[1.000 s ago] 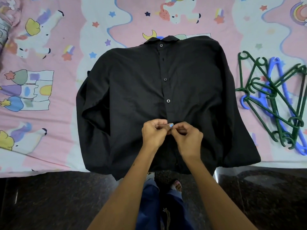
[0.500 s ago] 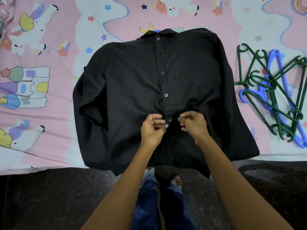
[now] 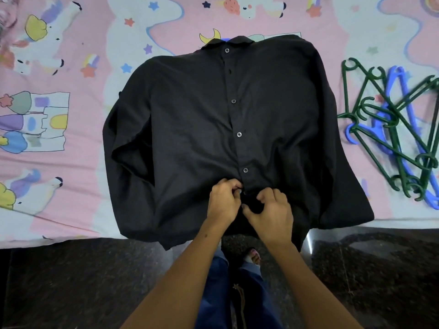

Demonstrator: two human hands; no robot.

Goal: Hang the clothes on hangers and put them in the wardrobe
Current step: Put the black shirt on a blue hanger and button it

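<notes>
Head view, left to right. A patterned bedsheet [image 3: 71,143] covers the bed; on it, at centre, a black shirt [image 3: 190,138] lies flat, front up, collar [image 3: 237,41] away from the person and hem hanging just over the bed edge toward the dark floor [image 3: 71,281]. The placket buttons [image 3: 239,134] run down the middle and appear fastened down to the lowest one visible. The left hand [image 3: 223,203] has its fingers curled, pinching the placket fabric just below that button; the right hand [image 3: 273,214], touching the cloth beside it, also has its fingers curled into the shirt, thumb toward the left hand. Whether a button sits between them cannot be told. At far right a tangled pile of green and blue hangers [image 3: 399,129] rests on the sheet, apart from the shirt. The garment looks thin, light and limp: it likely folds wherever lifted, so the collar and shoulder seams seem the best places to hold it while feeding a hanger in; the hooked hangers may snag one another.
</notes>
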